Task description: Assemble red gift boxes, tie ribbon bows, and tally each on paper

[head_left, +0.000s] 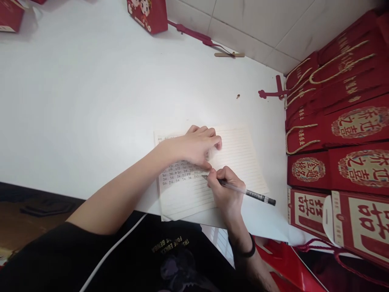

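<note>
A lined notebook (243, 158) lies open on the white table, with rows of handwritten numbers on its left page. My left hand (200, 147) rests across the middle of it, fingers bent and thumb apart, covering part of the writing; it holds nothing. In my right hand (227, 192) is a pen (258, 196), gripped near its tip. The pen's point meets the left page at the end of the lowest row of numbers, just below my left thumb. The pen's dark end slants out to the right.
Red gift bags (355, 125) with rope handles stand stacked along the right. A red box (148, 16) sits at the back near the tiled wall (243, 24). A wooden stick (227, 54) and a red knotted cord (270, 93) lie on the table (91, 81). A white cable (112, 251) crosses my lap.
</note>
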The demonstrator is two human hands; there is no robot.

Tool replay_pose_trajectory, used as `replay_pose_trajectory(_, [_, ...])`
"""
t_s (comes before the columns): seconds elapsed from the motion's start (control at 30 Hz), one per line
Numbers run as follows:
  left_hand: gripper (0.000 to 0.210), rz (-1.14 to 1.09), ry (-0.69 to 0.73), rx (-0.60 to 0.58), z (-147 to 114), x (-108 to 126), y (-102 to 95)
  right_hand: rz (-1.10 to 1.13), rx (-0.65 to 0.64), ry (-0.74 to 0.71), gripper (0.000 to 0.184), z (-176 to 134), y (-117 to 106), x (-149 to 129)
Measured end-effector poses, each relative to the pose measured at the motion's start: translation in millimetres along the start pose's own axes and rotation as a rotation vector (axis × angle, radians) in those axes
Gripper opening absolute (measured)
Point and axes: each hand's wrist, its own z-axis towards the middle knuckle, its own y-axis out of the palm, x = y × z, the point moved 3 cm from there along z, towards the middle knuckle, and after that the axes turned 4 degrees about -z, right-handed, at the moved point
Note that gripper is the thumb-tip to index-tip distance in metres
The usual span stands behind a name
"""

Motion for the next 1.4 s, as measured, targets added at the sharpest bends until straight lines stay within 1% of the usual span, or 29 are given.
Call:
replay_pose_trajectory(0.33, [0.051, -0.024, -0.036, 0.01, 1.8, -2.0, 2.3, 0.001, -0.006, -0.023, 0.032, -0.3, -1.9, -0.1])
replay_pose_trajectory(0.47, [0.05, -0.022, -0.038, -0.005, 2.3, -2.2, 2.5, 0.024, 0.026, 0.0, 0.032, -1.1, -3.1, 1.5])
replay_pose_trajectory(0.6, [0.05, -0.018, -0.039, -0.007, 2.5, -1.9, 2.4, -0.004, 0.009, -0.009, 0.032, -1.3, -2.1, 1.0])
replay_pose_trajectory(0.77, [0.05, -0.027, -0.045, -0.007, 2.2, -0.6, 1.7, -0.004, 0.037, 0.009, 0.032, -1.9, -3.3, 1.2])
replay_pose_trajectory(1.13, [0.05, -0.033, -0.059, -0.011, 1.9, 0.3, 0.3, -0.015, 0.034, 0.0, 0.033, -1.9, -2.8, 1.2])
replay_pose_trajectory(1.23, [0.05, -0.015, -0.052, -0.003, 1.5, 1.5, 0.2, 0.053, 0.06, 0.067, 0.033, -3.6, -5.9, 1.6])
replay_pose_trajectory(1.33, [0.051, -0.013, -0.033, 0.014, 0.9, 1.4, 0.4, 0.229, 0.087, 0.155, 0.033, -7.0, -8.5, 4.4])
replay_pose_trajectory(1.4, [0.051, -0.02, -0.016, 0.024, 0.5, 0.4, -0.6, 0.333, 0.093, 0.169, 0.032, -8.8, -8.2, 7.1])
